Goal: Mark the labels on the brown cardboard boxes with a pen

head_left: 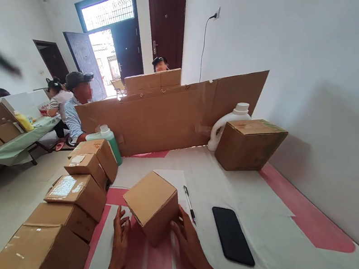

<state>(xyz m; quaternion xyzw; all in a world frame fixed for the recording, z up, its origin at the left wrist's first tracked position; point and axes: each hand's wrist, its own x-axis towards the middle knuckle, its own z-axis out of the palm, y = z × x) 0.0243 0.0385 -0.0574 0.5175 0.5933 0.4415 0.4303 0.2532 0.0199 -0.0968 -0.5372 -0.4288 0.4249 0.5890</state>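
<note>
A small cardboard box (pixel 151 199) stands on the table in front of me, turned at an angle. My left hand (pixel 122 231) is just left of the box, fingers curved and apart, with a gap between them and the cardboard. On the other side, my right hand (pixel 186 234) rests its fingertips at the box's lower right side, thumb and fingers apart. A pen (pixel 189 204) lies right of the box, close to my right hand. Farther right is a black smartphone (pixel 232 235), lying flat with a dark screen.
Several cardboard boxes (pixel 73 189) line the table's left edge. A green-filled bottle (pixel 112 143) stands behind them. A cardboard panel (pixel 163 119) spans the back. At the right, a tilted-looking box (pixel 250 145) sits before a white jug (pixel 228 119). Other people sit beyond.
</note>
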